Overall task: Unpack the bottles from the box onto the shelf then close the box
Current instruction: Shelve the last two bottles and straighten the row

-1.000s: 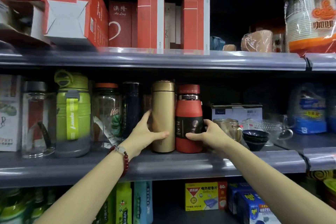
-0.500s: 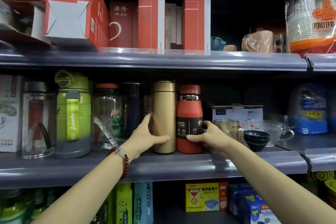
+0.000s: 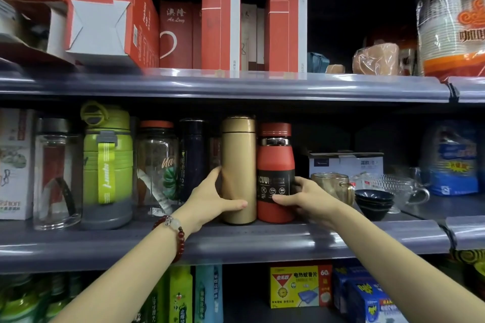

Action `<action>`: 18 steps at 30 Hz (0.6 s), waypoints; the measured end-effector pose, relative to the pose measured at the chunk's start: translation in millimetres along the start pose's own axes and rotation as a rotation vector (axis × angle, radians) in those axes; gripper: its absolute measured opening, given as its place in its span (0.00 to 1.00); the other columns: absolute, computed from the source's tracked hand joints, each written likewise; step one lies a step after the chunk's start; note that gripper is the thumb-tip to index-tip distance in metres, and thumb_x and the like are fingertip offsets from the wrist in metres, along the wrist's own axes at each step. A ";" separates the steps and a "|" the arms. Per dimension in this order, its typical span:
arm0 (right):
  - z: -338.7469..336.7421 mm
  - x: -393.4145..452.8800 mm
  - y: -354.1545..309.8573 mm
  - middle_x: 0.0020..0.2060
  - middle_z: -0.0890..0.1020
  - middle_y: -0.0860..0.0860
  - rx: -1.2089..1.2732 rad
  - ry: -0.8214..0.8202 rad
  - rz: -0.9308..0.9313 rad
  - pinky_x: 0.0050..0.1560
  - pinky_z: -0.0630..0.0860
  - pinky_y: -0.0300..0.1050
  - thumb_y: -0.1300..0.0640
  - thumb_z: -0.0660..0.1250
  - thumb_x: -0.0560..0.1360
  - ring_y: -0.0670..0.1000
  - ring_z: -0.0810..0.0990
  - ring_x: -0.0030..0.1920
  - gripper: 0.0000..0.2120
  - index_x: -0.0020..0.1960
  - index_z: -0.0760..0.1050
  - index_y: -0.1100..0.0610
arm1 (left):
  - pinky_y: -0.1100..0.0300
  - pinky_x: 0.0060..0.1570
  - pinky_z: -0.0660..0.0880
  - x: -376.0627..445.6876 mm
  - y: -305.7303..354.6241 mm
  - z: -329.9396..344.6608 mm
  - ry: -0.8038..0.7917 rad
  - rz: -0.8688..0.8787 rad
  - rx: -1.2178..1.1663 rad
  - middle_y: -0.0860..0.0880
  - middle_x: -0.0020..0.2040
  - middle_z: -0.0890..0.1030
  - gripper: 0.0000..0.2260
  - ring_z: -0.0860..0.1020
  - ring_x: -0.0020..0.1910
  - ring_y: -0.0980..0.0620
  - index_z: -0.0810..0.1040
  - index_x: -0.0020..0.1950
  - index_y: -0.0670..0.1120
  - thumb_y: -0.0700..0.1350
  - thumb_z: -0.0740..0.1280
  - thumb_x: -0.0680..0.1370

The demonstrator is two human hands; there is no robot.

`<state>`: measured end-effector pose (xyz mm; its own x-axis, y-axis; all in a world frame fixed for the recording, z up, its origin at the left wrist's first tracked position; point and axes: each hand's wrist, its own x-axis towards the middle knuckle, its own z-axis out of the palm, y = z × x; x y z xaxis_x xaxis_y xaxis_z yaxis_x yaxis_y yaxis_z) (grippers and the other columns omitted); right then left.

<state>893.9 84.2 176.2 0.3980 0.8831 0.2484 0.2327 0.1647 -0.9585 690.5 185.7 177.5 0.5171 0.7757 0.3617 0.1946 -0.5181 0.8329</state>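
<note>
A gold flask [image 3: 238, 162] and a red bottle with a black label [image 3: 275, 165] stand upright side by side on the middle shelf [image 3: 262, 241]. My left hand [image 3: 210, 199] grips the lower part of the gold flask, thumb across its front. My right hand [image 3: 304, 198] grips the red bottle low on its right side, thumb on the black label. The box is not in view.
Left of the gold flask stand a dark blue flask [image 3: 193, 157], a clear jar with an orange lid [image 3: 157, 165], a green bottle [image 3: 107, 165] and a glass bottle [image 3: 56, 173]. To the right are a glass mug [image 3: 333, 186], stacked dark bowls [image 3: 374, 202] and glassware. Red cartons [image 3: 220, 23] fill the upper shelf.
The red bottle has turned under my right hand, so other label text now faces out. Both hands stay on their bottles in the same spots.
</note>
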 end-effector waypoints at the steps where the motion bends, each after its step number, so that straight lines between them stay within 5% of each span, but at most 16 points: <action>1: -1.7 0.1 1.4 0.56 0.82 0.58 0.021 -0.014 -0.001 0.59 0.77 0.53 0.66 0.76 0.66 0.55 0.82 0.55 0.29 0.64 0.70 0.62 | 0.47 0.67 0.70 -0.1 -0.4 -0.3 -0.008 -0.003 -0.007 0.50 0.70 0.71 0.54 0.70 0.68 0.48 0.55 0.75 0.59 0.53 0.81 0.55; 5: 12.8 3.7 3.8 0.52 0.81 0.49 -0.288 0.214 -0.095 0.56 0.78 0.47 0.44 0.82 0.53 0.49 0.81 0.53 0.41 0.60 0.70 0.56 | 0.48 0.65 0.72 -0.1 0.5 3.0 0.015 0.012 0.004 0.51 0.67 0.75 0.53 0.74 0.65 0.50 0.56 0.73 0.60 0.55 0.80 0.54; 8: 21.6 2.0 -0.6 0.50 0.78 0.49 -0.390 0.351 -0.111 0.50 0.75 0.44 0.44 0.82 0.54 0.50 0.78 0.51 0.39 0.58 0.69 0.57 | 0.54 0.68 0.68 -4.6 3.0 3.8 0.066 0.041 0.048 0.50 0.69 0.72 0.49 0.70 0.68 0.49 0.57 0.75 0.56 0.51 0.80 0.60; 12: 9.9 2.6 1.4 0.52 0.82 0.51 -0.238 0.227 -0.065 0.55 0.79 0.51 0.42 0.84 0.42 0.51 0.82 0.52 0.50 0.58 0.69 0.55 | 0.56 0.66 0.66 -7.7 4.3 2.2 0.099 0.058 0.054 0.48 0.70 0.71 0.47 0.68 0.69 0.49 0.56 0.76 0.54 0.48 0.80 0.63; 14: 2.3 1.7 2.6 0.53 0.82 0.54 -0.109 0.134 -0.035 0.57 0.79 0.56 0.50 0.85 0.45 0.54 0.83 0.53 0.49 0.61 0.69 0.58 | 0.56 0.67 0.66 -5.6 4.7 2.5 0.095 0.038 0.048 0.48 0.70 0.71 0.48 0.68 0.70 0.48 0.56 0.76 0.54 0.47 0.80 0.63; 18: 2.2 -3.9 -2.0 0.51 0.83 0.58 0.017 0.011 -0.044 0.58 0.78 0.56 0.69 0.77 0.63 0.56 0.82 0.53 0.26 0.58 0.71 0.60 | 0.55 0.68 0.66 -2.3 4.7 5.4 0.086 0.013 0.021 0.47 0.71 0.70 0.49 0.68 0.70 0.48 0.55 0.76 0.54 0.47 0.80 0.62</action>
<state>890.0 81.4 176.9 0.3970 0.8703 0.2916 0.2353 0.2106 -0.9488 694.8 179.5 178.3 0.4460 0.7968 0.4076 0.2063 -0.5347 0.8195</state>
